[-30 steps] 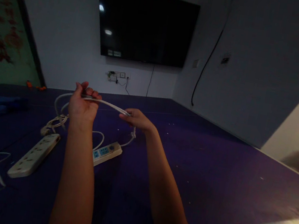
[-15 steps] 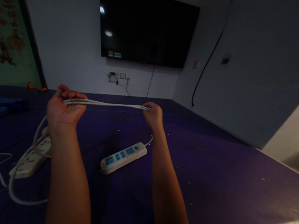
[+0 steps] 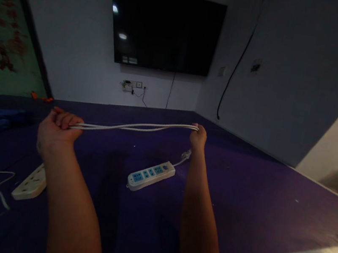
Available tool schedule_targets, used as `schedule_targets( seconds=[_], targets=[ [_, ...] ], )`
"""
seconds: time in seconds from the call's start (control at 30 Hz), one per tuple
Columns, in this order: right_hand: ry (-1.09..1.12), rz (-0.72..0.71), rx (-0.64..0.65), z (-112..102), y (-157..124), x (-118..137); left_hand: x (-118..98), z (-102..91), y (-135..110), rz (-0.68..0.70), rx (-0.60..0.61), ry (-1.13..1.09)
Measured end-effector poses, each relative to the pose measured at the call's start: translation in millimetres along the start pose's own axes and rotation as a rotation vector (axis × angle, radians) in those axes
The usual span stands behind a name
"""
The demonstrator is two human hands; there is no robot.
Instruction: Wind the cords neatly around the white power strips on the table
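Observation:
A doubled white power cord (image 3: 138,127) stretches between my hands above the purple surface. My left hand (image 3: 59,131) is closed around its left end, fingers curled over the strands. At the right end, my right hand (image 3: 198,136) pinches the cord. Below and between them lies a white power strip with blue sockets (image 3: 151,176). Its own cord runs up toward a pale plug (image 3: 186,154) beside my right wrist. A second white power strip (image 3: 31,184) lies at the left, partly hidden behind my left forearm.
A thin white cable (image 3: 1,190) curls at the lower left. Blue cloth (image 3: 0,119) and orange items (image 3: 41,97) lie further back on the left. The purple platform (image 3: 260,201) ends at a pale front edge. A television (image 3: 168,28) hangs on the wall.
My right hand has moved right and my left hand left and slightly down, widening the cord's span. My left fingers have closed over it. The blue-socket strip has shifted right and slightly away.

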State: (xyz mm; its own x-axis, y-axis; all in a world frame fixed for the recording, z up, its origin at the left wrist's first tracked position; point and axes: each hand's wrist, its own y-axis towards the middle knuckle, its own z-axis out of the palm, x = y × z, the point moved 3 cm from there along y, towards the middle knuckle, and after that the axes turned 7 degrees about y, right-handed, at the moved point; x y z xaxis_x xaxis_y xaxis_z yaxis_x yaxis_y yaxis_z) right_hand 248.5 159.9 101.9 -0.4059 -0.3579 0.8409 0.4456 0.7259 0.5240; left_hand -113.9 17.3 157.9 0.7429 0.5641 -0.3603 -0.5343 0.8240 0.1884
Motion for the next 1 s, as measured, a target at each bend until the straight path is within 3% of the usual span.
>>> schedule_targets(
  seconds=[0.07,0.2,0.27,0.37,0.47,0.57,0.63,0.8,1.0],
  targets=[
    [-0.083,0.068,0.039,-4.7,-0.2,-2.3,-2.2,0.3,-1.3,-0.025,0.072,0.078],
    [-0.424,0.165,-0.009,-17.0,-6.7,6.3,0.0,7.8,-5.7,-0.101,0.217,0.307],
    [-0.465,0.187,0.038,-20.1,-7.2,8.8,3.6,12.1,-8.6,-0.135,0.283,0.477],
    [-0.368,0.162,0.158,-18.5,-2.2,6.7,14.2,17.3,-13.7,-0.206,0.345,0.754],
    [-0.189,0.041,0.218,-11.2,4.3,4.7,28.5,19.4,-17.2,-0.222,0.287,1.006],
    [0.046,-0.039,0.264,-0.8,5.3,7.2,39.7,19.2,-15.9,-0.063,0.144,1.244],
    [0.183,-0.054,0.299,5.6,2.7,12.3,47.6,19.3,-13.9,0.016,0.130,1.377],
    [0.407,-0.044,0.447,19.3,-8.4,30.9,69.0,20.9,-13.3,-0.072,0.299,1.470],
    [0.506,-0.018,0.549,30.3,-19.2,45.0,91.0,31.5,-32.7,-0.259,0.687,1.616]
  ],
)
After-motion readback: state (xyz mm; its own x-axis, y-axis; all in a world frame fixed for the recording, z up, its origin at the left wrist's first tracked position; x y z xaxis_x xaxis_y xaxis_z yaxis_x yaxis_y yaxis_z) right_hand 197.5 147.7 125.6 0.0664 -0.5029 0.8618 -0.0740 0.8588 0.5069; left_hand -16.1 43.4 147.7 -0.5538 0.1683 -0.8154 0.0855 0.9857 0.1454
